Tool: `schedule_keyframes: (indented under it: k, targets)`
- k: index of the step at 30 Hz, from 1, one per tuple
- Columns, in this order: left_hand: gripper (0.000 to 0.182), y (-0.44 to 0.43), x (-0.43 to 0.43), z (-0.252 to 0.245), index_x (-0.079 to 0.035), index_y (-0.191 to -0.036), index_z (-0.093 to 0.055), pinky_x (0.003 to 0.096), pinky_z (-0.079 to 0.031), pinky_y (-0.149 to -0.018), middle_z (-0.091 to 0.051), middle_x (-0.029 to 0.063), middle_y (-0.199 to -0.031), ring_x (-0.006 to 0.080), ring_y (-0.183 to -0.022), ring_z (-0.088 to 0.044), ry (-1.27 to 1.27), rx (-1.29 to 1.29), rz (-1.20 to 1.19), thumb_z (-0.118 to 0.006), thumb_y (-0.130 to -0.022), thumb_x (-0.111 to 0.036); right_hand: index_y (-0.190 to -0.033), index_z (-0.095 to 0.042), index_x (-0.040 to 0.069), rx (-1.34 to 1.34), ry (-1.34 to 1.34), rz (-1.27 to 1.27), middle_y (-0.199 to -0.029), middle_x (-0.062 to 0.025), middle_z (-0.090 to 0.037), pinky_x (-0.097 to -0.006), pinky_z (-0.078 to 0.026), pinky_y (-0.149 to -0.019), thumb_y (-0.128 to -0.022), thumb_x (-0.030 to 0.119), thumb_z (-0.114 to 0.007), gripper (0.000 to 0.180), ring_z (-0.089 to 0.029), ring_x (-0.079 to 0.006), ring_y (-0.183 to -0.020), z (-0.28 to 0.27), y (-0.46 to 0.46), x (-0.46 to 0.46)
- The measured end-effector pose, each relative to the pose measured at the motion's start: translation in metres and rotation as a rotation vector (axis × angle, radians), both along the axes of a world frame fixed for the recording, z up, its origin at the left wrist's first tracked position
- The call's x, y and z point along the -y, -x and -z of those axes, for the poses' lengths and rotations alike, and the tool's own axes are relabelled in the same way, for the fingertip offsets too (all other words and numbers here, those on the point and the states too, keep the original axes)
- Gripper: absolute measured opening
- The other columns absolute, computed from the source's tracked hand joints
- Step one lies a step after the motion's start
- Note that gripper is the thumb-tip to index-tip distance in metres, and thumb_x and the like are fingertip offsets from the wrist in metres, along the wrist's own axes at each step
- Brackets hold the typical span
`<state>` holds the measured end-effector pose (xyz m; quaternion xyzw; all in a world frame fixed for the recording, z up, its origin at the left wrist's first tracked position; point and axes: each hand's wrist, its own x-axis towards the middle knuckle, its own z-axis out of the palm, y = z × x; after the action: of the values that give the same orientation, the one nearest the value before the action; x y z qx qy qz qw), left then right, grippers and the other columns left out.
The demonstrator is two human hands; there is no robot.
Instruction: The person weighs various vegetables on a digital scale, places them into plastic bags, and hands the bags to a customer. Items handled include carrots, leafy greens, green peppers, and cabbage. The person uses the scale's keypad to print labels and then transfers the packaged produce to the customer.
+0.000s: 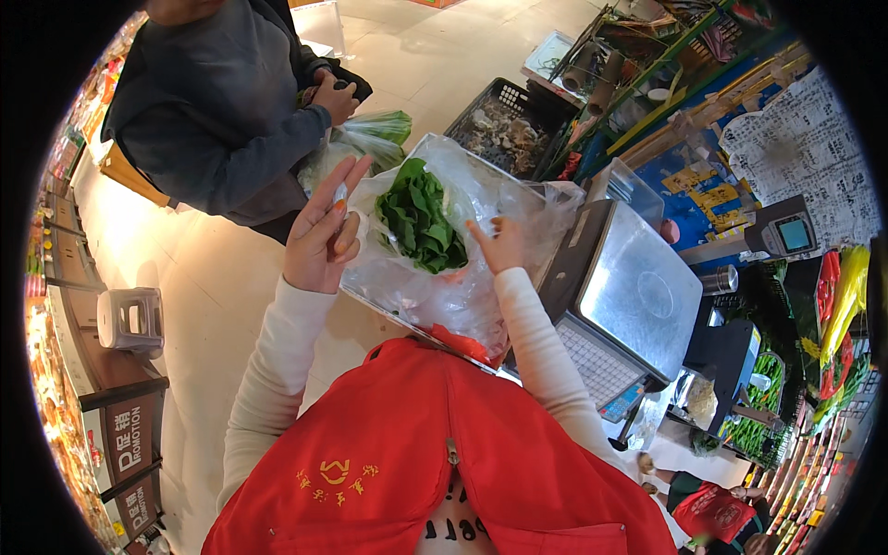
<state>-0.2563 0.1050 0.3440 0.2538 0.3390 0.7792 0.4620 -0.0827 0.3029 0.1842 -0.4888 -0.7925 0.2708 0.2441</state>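
Note:
Dark green leafy vegetables (423,222) lie bunched in a thin clear plastic bag (454,173), on a counter covered with more loose plastic bags (430,302). To the left of the greens is my left hand (320,239), raised, with two fingers extended and the others curled. A small pale thing (340,192) shows between those fingers; what it is, I cannot tell. My right hand (501,244) is just right of the greens, fingers apart, above the plastic. No object shows in it.
A weighing scale (638,277) with a metal plate and keypad stands to the right. Beyond the counter is a black crate (510,125). A person (215,111) stands at the far left side, near bagged vegetables (378,135). A plastic stool (132,318) is on the left floor.

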Motion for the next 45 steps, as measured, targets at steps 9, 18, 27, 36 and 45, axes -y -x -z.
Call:
schedule_keyframes:
  k: [9,18,27,36,45]
  targets:
    - [0.048,0.011,0.013,0.0,-0.004,-0.133,-0.027,0.0149,-0.027,-0.043,-0.025,0.0103,-0.14,0.0033,-0.052,-0.03,0.009,0.0,-0.021,-0.035,-0.086,-0.002,-0.085,-0.058,-0.002,-1.025,0.629,0.029,-0.07,-0.0148,-0.06,-0.035,-0.046,-0.066,-0.081,0.021,-0.053,0.024,-0.06,-0.0264,-0.065,-0.015,0.01,-0.04]
    - [0.049,0.013,0.01,0.003,-0.004,-0.133,-0.029,0.016,-0.028,-0.043,-0.026,0.0104,-0.14,0.004,-0.051,-0.031,-0.01,-0.032,0.0,-0.038,-0.085,-0.003,-0.081,-0.059,-0.001,-0.069,0.368,-0.569,-0.067,-0.0073,-0.06,-0.0279,-0.045,-0.065,-0.08,0.019,-0.054,0.021,-0.058,-0.0156,-0.063,-0.034,0.041,-0.025]
    - [0.043,0.061,-0.004,-0.073,-0.001,-0.13,-0.031,0.0128,-0.024,-0.038,-0.032,0.0155,-0.136,0.0006,-0.048,-0.026,-0.007,-0.364,-0.141,-0.039,-0.088,-0.008,-0.078,-0.057,-0.002,-0.137,0.295,-0.56,-0.055,0.0012,-0.043,-0.0247,-0.04,-0.046,-0.084,0.022,-0.054,0.024,-0.041,-0.0092,-0.045,-0.154,0.065,-0.034]
    - [0.041,0.046,0.012,-0.105,-0.003,-0.127,-0.036,0.0119,-0.023,-0.038,-0.044,0.021,-0.125,-0.0006,-0.044,-0.026,-0.223,-0.433,-0.148,-0.038,-0.087,-0.006,-0.08,-0.056,-0.003,-0.712,0.727,-0.702,-0.057,0.001,-0.042,-0.0226,-0.034,-0.045,-0.088,0.018,-0.048,0.024,-0.037,-0.0064,-0.045,-0.2,0.008,-0.046]
    - [0.041,0.005,0.017,-0.04,-0.001,-0.125,-0.036,0.0153,-0.028,-0.046,-0.044,0.0258,-0.122,0.0019,-0.048,-0.03,-0.013,-0.261,-0.122,-0.04,-0.085,-0.005,-0.083,-0.058,0.0,-0.737,0.831,-0.469,-0.083,-0.0048,-0.057,-0.0271,-0.05,-0.063,-0.076,-0.006,-0.052,0.01,-0.057,-0.0121,-0.076,-0.009,0.012,0.051]
